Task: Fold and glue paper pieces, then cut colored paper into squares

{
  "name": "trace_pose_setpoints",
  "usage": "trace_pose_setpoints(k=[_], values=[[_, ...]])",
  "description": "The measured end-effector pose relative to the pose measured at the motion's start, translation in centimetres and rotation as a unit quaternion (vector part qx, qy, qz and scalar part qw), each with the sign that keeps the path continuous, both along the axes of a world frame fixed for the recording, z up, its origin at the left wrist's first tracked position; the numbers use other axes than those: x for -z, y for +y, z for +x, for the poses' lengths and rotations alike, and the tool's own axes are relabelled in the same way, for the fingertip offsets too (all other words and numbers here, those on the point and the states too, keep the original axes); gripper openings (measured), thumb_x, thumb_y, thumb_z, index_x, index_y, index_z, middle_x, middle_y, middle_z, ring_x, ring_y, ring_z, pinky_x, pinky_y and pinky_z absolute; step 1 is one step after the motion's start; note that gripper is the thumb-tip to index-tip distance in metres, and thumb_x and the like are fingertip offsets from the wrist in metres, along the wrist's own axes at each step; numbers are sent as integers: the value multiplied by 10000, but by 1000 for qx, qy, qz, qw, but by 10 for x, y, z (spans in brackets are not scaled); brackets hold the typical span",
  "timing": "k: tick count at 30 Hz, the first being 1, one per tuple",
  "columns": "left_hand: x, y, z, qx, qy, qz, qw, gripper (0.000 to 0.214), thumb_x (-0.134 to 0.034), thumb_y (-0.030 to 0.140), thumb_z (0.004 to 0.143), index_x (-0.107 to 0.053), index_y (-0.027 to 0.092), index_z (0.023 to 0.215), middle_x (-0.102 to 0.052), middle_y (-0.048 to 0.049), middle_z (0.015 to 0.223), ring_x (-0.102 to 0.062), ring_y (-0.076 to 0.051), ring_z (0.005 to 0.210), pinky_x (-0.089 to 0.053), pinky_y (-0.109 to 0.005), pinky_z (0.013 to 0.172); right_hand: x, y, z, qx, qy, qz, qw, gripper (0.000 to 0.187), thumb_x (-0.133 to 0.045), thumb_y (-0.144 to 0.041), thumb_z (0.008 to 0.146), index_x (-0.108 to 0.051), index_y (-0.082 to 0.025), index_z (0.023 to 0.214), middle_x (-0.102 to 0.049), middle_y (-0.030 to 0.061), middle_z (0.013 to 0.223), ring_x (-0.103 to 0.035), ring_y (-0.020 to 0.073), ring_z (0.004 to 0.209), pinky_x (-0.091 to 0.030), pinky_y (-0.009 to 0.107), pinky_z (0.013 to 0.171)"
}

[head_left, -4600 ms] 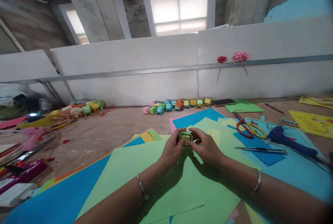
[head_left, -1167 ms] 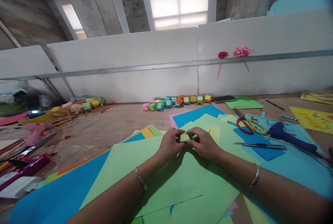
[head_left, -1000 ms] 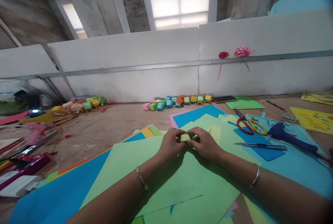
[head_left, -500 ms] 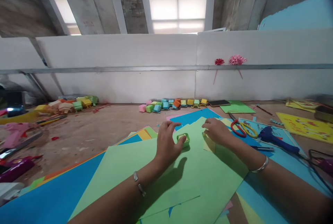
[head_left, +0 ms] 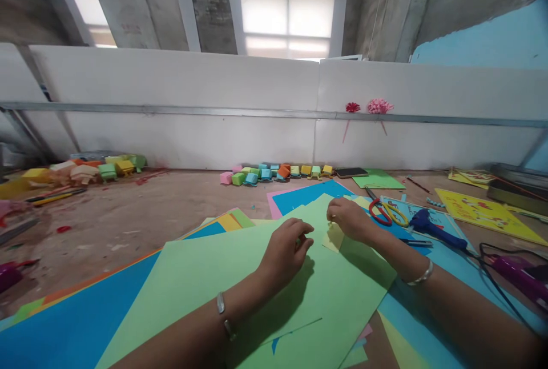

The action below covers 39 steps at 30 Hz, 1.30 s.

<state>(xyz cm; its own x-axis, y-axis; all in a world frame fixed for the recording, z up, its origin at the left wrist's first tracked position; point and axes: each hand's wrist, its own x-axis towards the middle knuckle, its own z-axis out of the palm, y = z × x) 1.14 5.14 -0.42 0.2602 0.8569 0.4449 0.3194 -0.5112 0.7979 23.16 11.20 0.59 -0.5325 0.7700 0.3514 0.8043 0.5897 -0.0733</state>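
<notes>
Starting from the near edge of the surface: large light-green sheet (head_left: 205, 277) spread over a blue sheet (head_left: 85, 323) that reaches the near left corner, both forearms laid across the green, a metal bangle on each wrist.

Farther in, left hand (head_left: 285, 249) resting on the green sheet, fingers curled down over a small green folded piece (head_left: 298, 240) (only a sliver showing at the fingertips, so gripped or merely covered, impossible to tell).

Just beyond and to the right, right hand (head_left: 349, 219), apart from the left, thumb and fingers pinched shut on the top of a pale yellow slip (head_left: 333, 239). Slip hanging down onto the green sheet near its far corner.

Right of that hand, on blue paper: scissors (head_left: 387, 213) with red and yellow handles, then a blue glue gun (head_left: 432, 229), then a yellow printed sheet (head_left: 483, 212) toward the right edge.

Along the far edge, against the white partition (head_left: 192, 106): row of small coloured paper boxes (head_left: 274, 173), dark phone (head_left: 351, 172) just right of it, second cluster of boxes (head_left: 98, 169) toward the far left corner.

On the partition rail, red paper flower (head_left: 353, 107) beside a pink one (head_left: 379, 107).
</notes>
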Motion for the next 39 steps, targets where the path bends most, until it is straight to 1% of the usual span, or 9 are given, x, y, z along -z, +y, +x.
trace_pose_setpoints(k=[3,6,9,14,20,27,32,35,39], values=[[0,-1,3,10,-38,-68,997,91,-685,168,696,-652,190,779,-624,-24,770,-592,-160,668,-518,-292,628,-7,-23,-8,-73,76,14,994,205,-531,-163,926,-664,-197,773,-684,52,839,-616,172,816,-492,329,738],[2,-3,8,55,-89,-156,982,152,-724,223,669,-638,168,783,-645,-18,728,-619,-155,598,-540,-290,543,-10,-47,-16,-121,159,30,979,219,-493,-183,938,-668,-224,813,-693,57,857,-625,176,823,-493,330,749],[3,-5,12,92,-143,-214,962,196,-744,234,632,-615,153,755,-666,-22,718,-638,-151,586,-560,-290,534,-7,-62,-22,-127,239,35,962,157,-512,-217,940,-657,-231,881,-692,59,854,-636,176,815,-512,314,717],[2,-7,14,77,-200,-224,951,198,-738,199,594,-600,157,730,-654,8,668,-609,-113,564,-521,-234,521,1,-71,-27,-113,328,-9,938,83,-573,-211,898,-651,-235,912,-690,37,825,-650,161,739,-547,292,669],[3,-6,12,53,-221,-208,951,273,-758,156,547,-673,158,806,-641,25,633,-587,-116,553,-495,-243,526,14,-72,-32,-79,410,-86,905,151,-593,-211,857,-644,-221,999,-730,45,891,-716,178,796,-611,302,714],[3,-4,12,62,-206,-246,945,278,-755,169,554,-693,150,825,-679,-13,710,-627,-143,635,-515,-270,601,17,-70,-33,-64,448,-120,884,179,-605,-233,840,-630,-212,1016,-732,56,899,-721,185,833,-613,330,767],[-1,-9,8,54,-213,-307,926,339,-794,257,593,-684,144,893,-723,-62,812,-686,-195,765,-545,-293,675,16,-75,-37,-40,434,-107,894,127,-590,-188,827,-654,-199,937,-712,46,898,-694,165,815,-581,315,763],[-3,-12,6,78,-200,-341,915,364,-812,287,633,-696,149,948,-731,-86,909,-690,-209,838,-557,-316,748,15,-77,-39,-19,417,-93,904,116,-602,-137,803,-671,-199,873,-698,28,842,-659,147,749,-547,294,710],[-9,-16,10,80,-244,-390,884,358,-829,288,629,-719,128,929,-730,-122,954,-700,-242,907,-569,-338,816,14,-78,-40,-6,408,-87,909,137,-592,-81,781,-661,-197,805,-687,7,767,-624,132,678,-511,272,656]])
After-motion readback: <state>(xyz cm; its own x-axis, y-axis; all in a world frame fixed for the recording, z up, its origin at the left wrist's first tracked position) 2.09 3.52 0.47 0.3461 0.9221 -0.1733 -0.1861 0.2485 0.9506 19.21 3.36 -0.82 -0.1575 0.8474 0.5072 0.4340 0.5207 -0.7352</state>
